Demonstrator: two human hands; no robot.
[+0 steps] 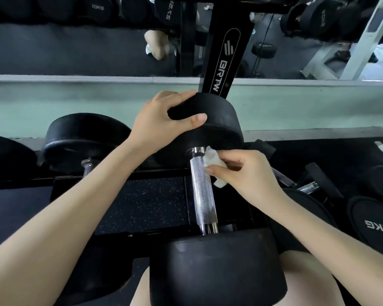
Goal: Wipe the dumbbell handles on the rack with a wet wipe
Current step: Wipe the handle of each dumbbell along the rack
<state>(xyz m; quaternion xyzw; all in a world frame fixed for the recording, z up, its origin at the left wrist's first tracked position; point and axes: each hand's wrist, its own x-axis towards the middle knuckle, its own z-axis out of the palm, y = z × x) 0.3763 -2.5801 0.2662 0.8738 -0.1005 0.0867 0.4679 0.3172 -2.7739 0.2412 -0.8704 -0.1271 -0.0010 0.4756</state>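
A black dumbbell lies on the rack in front of me, its knurled silver handle (202, 191) running from the far head (221, 118) to the near head (217, 268). My left hand (161, 120) grips the rim of the far head, thumb across its side. My right hand (245, 173) pinches a crumpled white wet wipe (215, 162) and holds it against the right side of the handle's upper end, just below the chrome collar.
Another black dumbbell (84, 138) sits to the left on the rack. More dumbbells marked in kilograms (376, 224) lie at the right. The rack's black upright (226, 51) rises behind, with a mirror and upper-tier dumbbells (100, 7) beyond. My knees show at the bottom.
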